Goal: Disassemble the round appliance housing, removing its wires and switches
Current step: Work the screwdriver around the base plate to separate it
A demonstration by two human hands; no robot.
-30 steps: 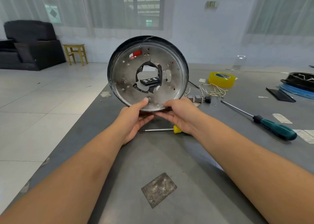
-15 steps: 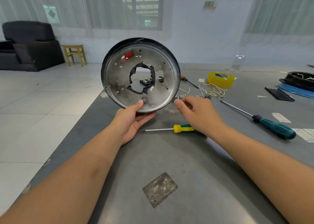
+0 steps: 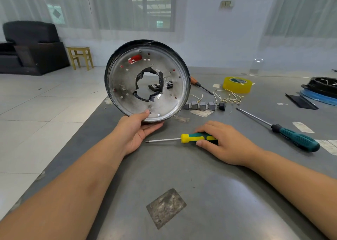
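Reaching down to the grey surface (image 3: 209, 194), the right hand (image 3: 224, 145) has left the rim of the round housing (image 3: 147, 81), which it gripped a second ago, and now lies over the yellow-and-green screwdriver (image 3: 189, 138), thumb against the handle's near side and fingers curving over the top. The left hand (image 3: 135, 130) alone now holds the housing, upright on edge at the surface's left side, thumb pressed on the inner face near a screw and fingers cupped beneath the lower rim. The disc has tilted slightly leftward since the earlier frame. Its black outer rim frames a dull, stained metal plate dotted with small holes, a red part near the top, and a ragged central opening edged with torn black tape. Beyond it lie a row of grey switches (image 3: 202, 105), loose pale wires (image 3: 228, 96), a roll of yellow tape (image 3: 237, 84) and a teal-handled screwdriver (image 3: 284, 130).
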